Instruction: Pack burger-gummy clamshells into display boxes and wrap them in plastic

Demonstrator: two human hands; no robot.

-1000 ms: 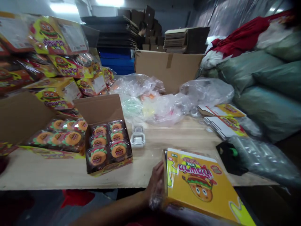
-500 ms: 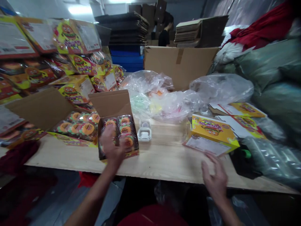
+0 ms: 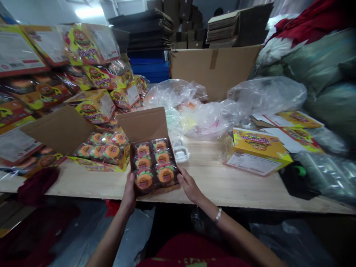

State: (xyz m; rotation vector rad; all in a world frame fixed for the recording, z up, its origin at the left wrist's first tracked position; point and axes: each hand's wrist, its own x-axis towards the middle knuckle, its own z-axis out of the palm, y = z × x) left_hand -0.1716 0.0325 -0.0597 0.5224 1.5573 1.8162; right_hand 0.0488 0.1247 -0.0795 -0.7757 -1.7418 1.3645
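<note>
Between my two hands stands a cardboard display box point(image 3: 143, 120) with its lid up, near the table's front edge. It holds several burger-shaped packs point(image 3: 144, 179) in clear plastic, in two columns. My left hand point(image 3: 129, 193) grips the box's left side, and my right hand point(image 3: 189, 184) grips its right front corner. Just left is a second open box point(image 3: 97, 165), also filled with burger packs. A small clear plastic container point(image 3: 181, 154) lies open against the right side of the held box.
A closed yellow box point(image 3: 257, 148) rests on the table's right half, near flat printed cartons point(image 3: 296, 137) and a black tape dispenser point(image 3: 297, 181). Clear plastic bags point(image 3: 205, 115) lie along the back. Wrapped burger boxes point(image 3: 83, 44) are stacked high at left. A large carton point(image 3: 194, 70) stands behind.
My left hand has moved from above the burger packs to the box's left side. My right hand has come across from the yellow box to the right side of the open box.
</note>
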